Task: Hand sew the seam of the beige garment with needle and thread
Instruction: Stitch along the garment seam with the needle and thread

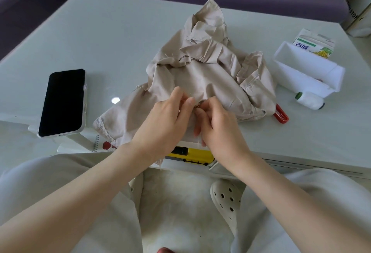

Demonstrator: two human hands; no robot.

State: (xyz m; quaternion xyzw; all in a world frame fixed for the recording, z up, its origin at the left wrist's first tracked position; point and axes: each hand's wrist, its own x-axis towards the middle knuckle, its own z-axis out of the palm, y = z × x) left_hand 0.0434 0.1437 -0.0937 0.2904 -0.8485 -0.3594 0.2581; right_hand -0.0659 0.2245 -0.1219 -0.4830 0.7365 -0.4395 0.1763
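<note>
Left hand (166, 120) and right hand (218, 130) both pinch the garment (210, 72) on the counter (120, 32); needle too small to see, red tool (281, 114) half covered.

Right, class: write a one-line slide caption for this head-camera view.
Left hand and right hand pinch a beige garment on the table; phone left, spool right.

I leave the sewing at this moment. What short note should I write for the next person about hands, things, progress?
Left hand pinches the crumpled beige cloth garment, which lies on the pale table.
Right hand pinches the same seam spot; needle too small to confirm.
White thread spool lies on the table, at the right.
Done: finished stitches not readable.
Remaining: sew the seam to its end.
</note>
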